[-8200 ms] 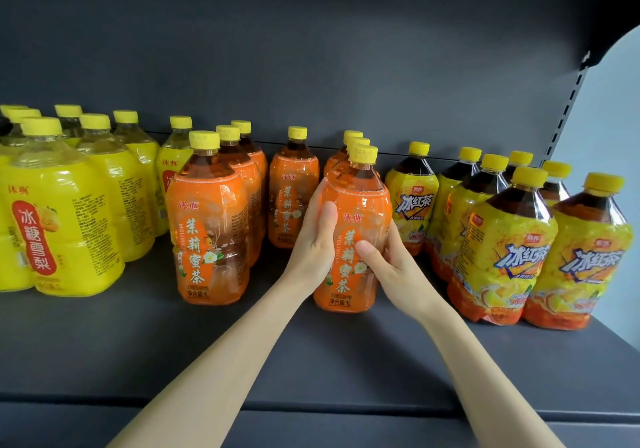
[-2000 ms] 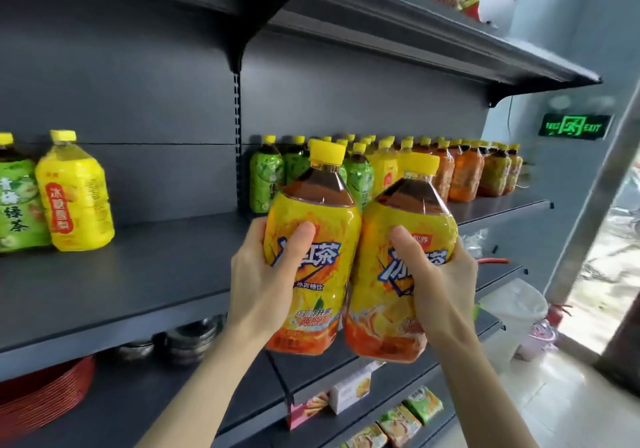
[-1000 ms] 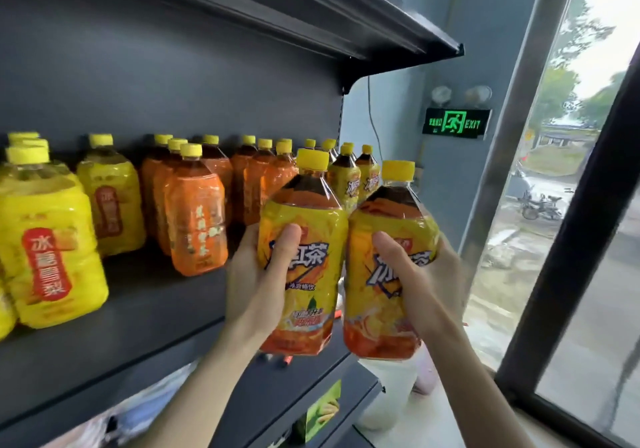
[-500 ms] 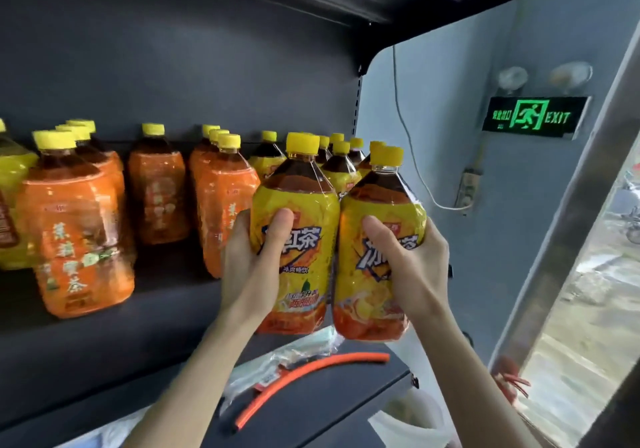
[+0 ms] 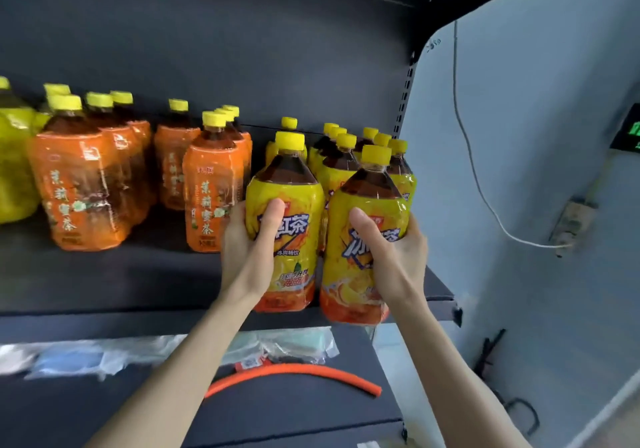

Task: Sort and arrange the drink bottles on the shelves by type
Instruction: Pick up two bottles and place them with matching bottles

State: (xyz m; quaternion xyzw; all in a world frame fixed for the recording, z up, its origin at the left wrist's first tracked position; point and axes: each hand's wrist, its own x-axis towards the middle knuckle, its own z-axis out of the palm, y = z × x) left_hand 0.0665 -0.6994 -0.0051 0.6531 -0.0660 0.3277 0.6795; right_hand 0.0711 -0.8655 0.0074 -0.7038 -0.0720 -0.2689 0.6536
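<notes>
Gripping iced-tea bottles (image 5: 294, 191) at dark shelf (image 5: 121, 274) edge | blue-grey wall (image 5: 536, 136) | white cable (image 5: 456, 67)

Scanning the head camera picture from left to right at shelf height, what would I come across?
yellow-label bottle → orange-label bottles → left hand → left iced-tea bottle → right iced-tea bottle → right hand → white cable → green sign

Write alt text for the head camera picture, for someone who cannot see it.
A person's left hand grips a yellow-labelled tea bottle and the right hand grips a second yellow bottle at the right end of a dark shelf, in front of matching bottles. Orange-labelled bottles stand to the left; an orange tube lies on the lower shelf.
</notes>
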